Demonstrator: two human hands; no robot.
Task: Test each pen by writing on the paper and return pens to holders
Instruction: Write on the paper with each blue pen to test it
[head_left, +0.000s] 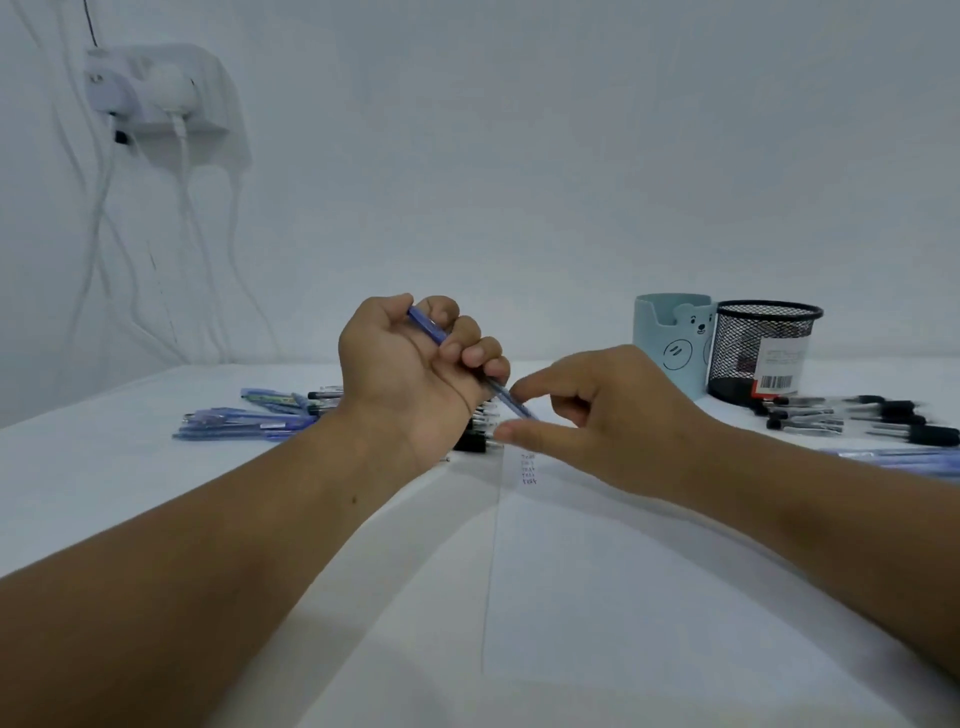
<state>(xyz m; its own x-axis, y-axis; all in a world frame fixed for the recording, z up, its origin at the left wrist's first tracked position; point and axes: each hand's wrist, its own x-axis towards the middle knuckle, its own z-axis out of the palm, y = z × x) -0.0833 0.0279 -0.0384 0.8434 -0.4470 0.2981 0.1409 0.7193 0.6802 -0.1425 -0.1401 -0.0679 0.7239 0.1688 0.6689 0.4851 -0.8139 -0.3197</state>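
The left hand (415, 364) clenches a blue pen (470, 364) in its fist, tip slanting down just above the paper (649, 571). The right hand (613, 415) holds nothing, thumb and forefinger spread beside the tip. A few test lines (528, 469) mark the paper's far edge. Both holders, bear cup (670, 338) and mesh cup (763, 348), stand beyond the paper to the right, seemingly empty. Pens lie in piles (249, 415) either side, so most testing remains.

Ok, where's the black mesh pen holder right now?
In the head view the black mesh pen holder stands at the far right of the table, right beside the light blue bear holder on its left, with black pens lying in front of it.
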